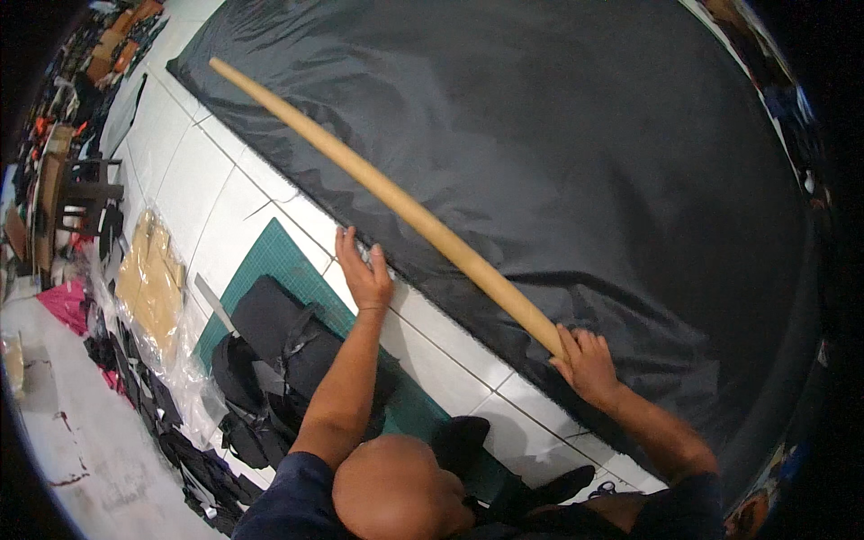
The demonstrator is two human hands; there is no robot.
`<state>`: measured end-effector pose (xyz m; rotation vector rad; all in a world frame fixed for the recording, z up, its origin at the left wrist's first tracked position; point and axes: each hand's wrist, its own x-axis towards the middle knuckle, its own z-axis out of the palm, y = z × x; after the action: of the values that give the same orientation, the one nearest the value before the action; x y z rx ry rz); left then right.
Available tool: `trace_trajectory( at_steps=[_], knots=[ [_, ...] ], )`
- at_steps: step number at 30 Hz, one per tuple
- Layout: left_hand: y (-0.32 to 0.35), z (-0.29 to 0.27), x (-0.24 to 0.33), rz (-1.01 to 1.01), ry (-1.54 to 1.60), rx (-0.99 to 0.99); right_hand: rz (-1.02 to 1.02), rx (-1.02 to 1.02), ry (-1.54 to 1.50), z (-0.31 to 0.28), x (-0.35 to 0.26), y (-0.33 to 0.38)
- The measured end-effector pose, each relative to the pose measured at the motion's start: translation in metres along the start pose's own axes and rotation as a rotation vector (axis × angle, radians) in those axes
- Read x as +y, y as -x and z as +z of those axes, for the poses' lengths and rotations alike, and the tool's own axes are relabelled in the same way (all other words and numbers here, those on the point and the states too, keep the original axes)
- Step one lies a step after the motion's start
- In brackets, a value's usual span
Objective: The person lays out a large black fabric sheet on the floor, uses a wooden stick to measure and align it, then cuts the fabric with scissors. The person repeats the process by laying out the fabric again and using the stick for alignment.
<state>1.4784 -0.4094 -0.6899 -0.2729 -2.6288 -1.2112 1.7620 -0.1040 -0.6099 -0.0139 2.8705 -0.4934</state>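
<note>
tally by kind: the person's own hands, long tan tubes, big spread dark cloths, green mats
Person's hands: 2 (left hand, right hand)
Long tan tube: 1
Big spread dark cloth: 1
Green mat, partly covered: 1
Total: 5

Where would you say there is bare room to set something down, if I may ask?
The white tiles show bare between the black fabric and the green mat, right of the left hand. The fabric is also free beyond the tan tube, toward the picture's upper right. The mat itself is crowded with black bags.
</note>
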Motion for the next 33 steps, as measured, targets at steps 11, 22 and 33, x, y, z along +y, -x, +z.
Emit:
trace_trajectory(
  at_steps=[11, 22, 33],
  knots=[
    [0.003, -0.004, 0.033, 0.168, -0.26, -0.124, 0.257, 0.163, -0.307, 0.026, 0.003, 0.113],
    [-0.005, 0.05, 0.072, 0.181, -0.639, -0.434, 0.407, 0.401, 0.004, 0.036, 0.042, 0.121],
    [0.038, 0.051, 0.094, 0.372, -0.627, -0.508, 0.674, 0.469, 0.006, 0.042, 0.056, 0.13]
  ],
)
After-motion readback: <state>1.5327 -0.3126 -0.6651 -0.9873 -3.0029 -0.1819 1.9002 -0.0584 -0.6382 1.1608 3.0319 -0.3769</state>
